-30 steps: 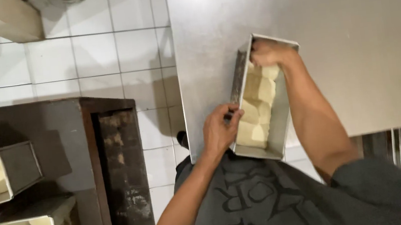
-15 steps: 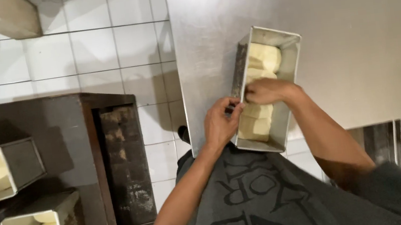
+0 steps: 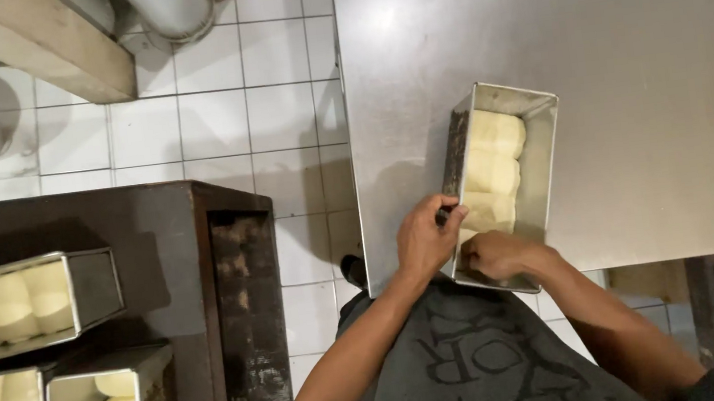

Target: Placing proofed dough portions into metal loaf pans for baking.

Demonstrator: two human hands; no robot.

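Down at the near edge of the steel table (image 3: 628,62), close to its near-left corner, sits a rectangular metal loaf pan (image 3: 541,162), set at a slight angle, its near end reaching the table edge. Pale dough lumps (image 3: 497,167) lie in a row inside, pressed toward the pan's left wall.

Left hand (image 3: 423,242): fingers curled over the pan's left rim near its near end, gripping the wall. Right hand (image 3: 496,254): inside the near end of the pan, fingers bent down onto the nearest dough lump; whether it pinches the dough or only presses it, cannot tell.

Person wears a dark grey apron (image 3: 483,365), seen from above.

Left of the table, white tiled floor (image 3: 276,120). Beyond that strip, a dark brown cabinet (image 3: 156,241) with a worn side panel. On it, three more pans of dough (image 3: 28,301), one above and two below at the frame's lower-left corner. A wooden beam (image 3: 34,40) and a grey cylinder (image 3: 174,6) show at the top left.
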